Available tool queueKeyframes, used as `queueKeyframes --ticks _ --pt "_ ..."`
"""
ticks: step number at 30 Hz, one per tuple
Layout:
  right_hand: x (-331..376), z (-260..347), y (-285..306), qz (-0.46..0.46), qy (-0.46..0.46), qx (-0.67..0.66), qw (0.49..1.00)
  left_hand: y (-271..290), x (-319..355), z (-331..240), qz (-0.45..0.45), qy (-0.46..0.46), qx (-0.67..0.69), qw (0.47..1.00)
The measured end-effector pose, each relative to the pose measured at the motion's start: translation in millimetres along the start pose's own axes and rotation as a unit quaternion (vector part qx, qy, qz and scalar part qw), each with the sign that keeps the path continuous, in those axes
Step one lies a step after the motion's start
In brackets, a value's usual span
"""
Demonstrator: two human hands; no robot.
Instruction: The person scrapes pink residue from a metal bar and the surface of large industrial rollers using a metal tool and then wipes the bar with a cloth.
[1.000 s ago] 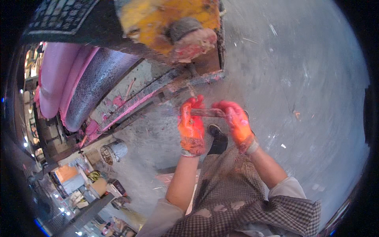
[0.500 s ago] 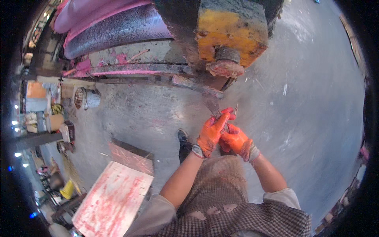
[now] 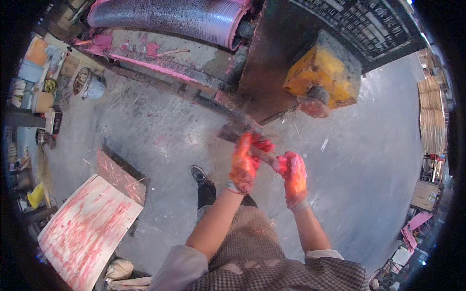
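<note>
Both hands wore orange gloves smeared with pink. The left hand [image 3: 244, 162] was curled shut around a short, flat, dark tool [image 3: 266, 156], its fingers wrapped over the upper end. The right hand [image 3: 292, 175] sat just to the right and a little lower, closed on the other end of the same tool, so that the tool ran slantwise between the two gloves, with only a short stretch of it showing in the gap. What kind of tool it was could not be told; it was blurred and mostly covered. The hands were close together, nearly touching.

Just beyond the left hand's fingertips a dark metal bar [image 3: 233, 131] stuck out from the machine. Farther beyond the hands stood the machine itself, with a grey roller [image 3: 165, 17] stained pink along its bed, well off to the upper left. Up and to the right of the hands hung a yellow housing [image 3: 323, 72] with a reddish round end under it.

Below the left hand, a black shoe [image 3: 200, 175] stood on the grey floor [image 3: 359, 184]. Well to the left of the hands lay a pale board [image 3: 87, 228] streaked with pink, resting partly on a darker slab [image 3: 121, 175]. A small bucket [image 3: 90, 83] stood far to the upper left.
</note>
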State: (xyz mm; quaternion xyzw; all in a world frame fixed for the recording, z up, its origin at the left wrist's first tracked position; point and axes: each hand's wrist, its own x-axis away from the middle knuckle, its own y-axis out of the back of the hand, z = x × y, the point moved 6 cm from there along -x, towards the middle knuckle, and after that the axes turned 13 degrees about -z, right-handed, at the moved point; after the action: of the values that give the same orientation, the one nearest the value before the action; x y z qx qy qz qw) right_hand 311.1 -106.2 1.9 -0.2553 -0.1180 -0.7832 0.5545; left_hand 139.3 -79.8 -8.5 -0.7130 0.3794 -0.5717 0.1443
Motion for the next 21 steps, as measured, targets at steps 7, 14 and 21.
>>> queueKeyframes --ticks 7,14,21 --pt "-103 -76 -80 0.038 -0.184 -0.177 0.966 102 -15 -40 -0.216 0.031 -0.086 0.972" --pt "-108 -43 -121 -0.007 0.006 -0.085 0.996 227 -22 -34 -0.295 0.033 -0.111 0.948" --pt "-25 3 -108 -0.061 0.138 0.089 0.985 206 5 -37 -0.27 -0.007 -0.005 0.963"
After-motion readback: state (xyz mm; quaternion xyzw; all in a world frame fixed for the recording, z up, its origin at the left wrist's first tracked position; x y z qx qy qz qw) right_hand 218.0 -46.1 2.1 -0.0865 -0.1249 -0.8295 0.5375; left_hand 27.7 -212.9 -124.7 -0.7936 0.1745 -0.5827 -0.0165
